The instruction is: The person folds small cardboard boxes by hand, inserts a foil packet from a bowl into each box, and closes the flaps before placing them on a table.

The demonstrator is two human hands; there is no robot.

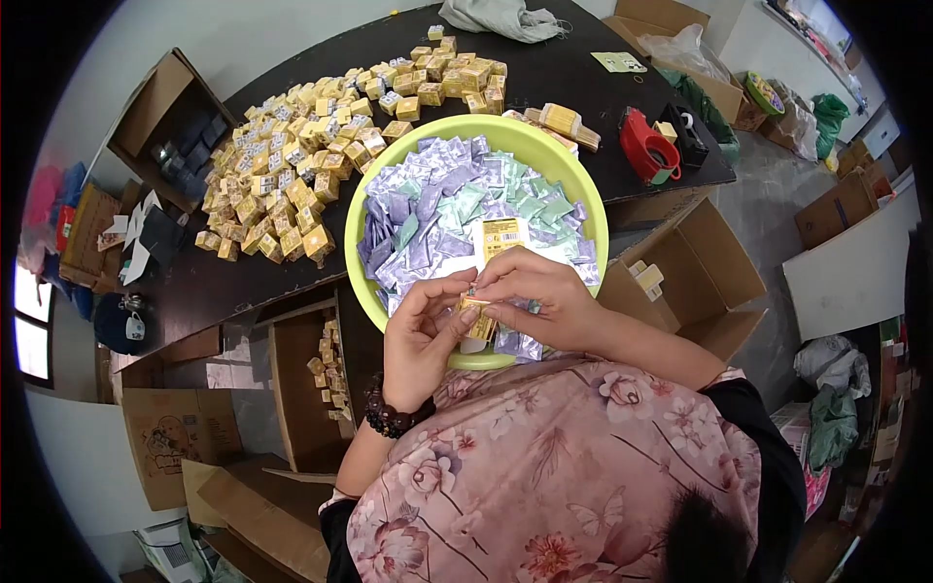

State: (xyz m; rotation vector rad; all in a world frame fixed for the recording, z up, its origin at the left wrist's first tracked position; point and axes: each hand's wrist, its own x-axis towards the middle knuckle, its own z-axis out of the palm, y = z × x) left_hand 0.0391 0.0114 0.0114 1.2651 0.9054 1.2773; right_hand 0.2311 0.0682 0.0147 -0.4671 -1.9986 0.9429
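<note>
Both hands meet over the near rim of a lime-green basin. The left hand and right hand have their fingers pinched together on one small yellow box, held just above the basin's front edge; a few purple sachets hang under the right palm.

The basin stands on the dark table and is filled with purple and pale green sachets. One flat yellow carton lies on top of them; its print is too small to read.

Behind the basin, a large heap of small yellow boxes covers the table. An open cardboard box below the table's left edge holds a few more of them. Another open cardboard box to the right contains a small carton. A red tape dispenser sits on the table's right end.
</note>
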